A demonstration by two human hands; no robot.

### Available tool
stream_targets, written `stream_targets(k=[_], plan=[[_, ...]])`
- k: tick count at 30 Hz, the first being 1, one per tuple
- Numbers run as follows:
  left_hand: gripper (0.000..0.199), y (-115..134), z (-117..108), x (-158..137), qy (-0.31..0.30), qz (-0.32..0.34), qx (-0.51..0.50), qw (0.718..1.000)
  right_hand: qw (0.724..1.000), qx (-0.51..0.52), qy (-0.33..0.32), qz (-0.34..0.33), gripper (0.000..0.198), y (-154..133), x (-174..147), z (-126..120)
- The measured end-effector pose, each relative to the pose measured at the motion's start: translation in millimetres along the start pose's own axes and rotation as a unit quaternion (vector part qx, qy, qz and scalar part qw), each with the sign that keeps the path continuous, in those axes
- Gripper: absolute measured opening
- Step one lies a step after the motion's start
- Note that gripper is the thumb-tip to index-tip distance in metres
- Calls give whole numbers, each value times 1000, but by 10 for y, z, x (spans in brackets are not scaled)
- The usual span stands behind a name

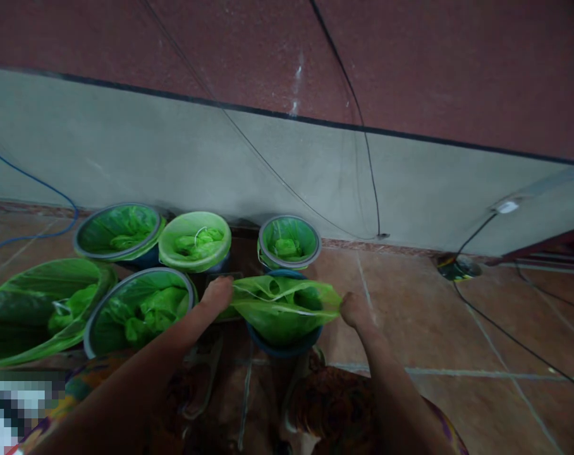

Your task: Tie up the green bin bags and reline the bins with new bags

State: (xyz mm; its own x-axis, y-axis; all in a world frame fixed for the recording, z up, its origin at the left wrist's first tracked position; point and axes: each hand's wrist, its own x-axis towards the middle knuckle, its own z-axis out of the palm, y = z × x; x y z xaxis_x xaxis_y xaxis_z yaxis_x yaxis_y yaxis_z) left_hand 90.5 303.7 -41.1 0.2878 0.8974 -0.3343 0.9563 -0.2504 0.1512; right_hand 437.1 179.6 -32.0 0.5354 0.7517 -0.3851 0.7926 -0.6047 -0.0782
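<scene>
A thin green plastic bag [277, 322] is stretched sideways between my two hands, its mouth drawn long and narrow. My left hand [219, 294] is closed on the bag's left corner. On the opposite corner, my right hand [354, 309] grips the plastic the same way. The lower part of the bag hangs inside a dark blue bucket [280, 349] standing between my feet. A whitish drawstring or band shows along the bag's mouth. Just behind stands a grey-rimmed bin [289, 260] lined with green plastic.
Several green-lined bins stand to the left, including a pale green one [195, 262] and a grey-rimmed one [142, 354]. The wall [268, 145] rises behind. A black cable [500, 332] crosses the tiled floor [410, 316] at right; a blue cable [45, 186] runs at left.
</scene>
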Motion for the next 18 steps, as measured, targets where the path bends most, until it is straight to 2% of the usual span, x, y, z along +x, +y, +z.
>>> stream_targets(k=[5, 9, 12, 14, 16, 18], plan=[[29, 93, -73, -68, -38, -14, 46, 998, 1000, -19, -4, 5, 33, -87, -49, -28], [44, 235, -156, -147, -39, -2, 75, 996, 999, 14, 13, -45, 31, -259, -147, -70], [62, 373, -153, -185, -13, 57, 72, 996, 986, 78, 48, -136, 28, -449, -250, -45], [68, 477, -121, -196, 5, 109, 58, 992, 971, 110, 61, -203, 27, -563, -299, 6], [65, 588, -67, -201, 12, 166, 36, 985, 960, 127, 43, -246, 25, -648, -318, 96], [57, 698, 2, -204, 9, 217, 18, 976, 960, 135, -6, -244, 23, -703, -309, 235]])
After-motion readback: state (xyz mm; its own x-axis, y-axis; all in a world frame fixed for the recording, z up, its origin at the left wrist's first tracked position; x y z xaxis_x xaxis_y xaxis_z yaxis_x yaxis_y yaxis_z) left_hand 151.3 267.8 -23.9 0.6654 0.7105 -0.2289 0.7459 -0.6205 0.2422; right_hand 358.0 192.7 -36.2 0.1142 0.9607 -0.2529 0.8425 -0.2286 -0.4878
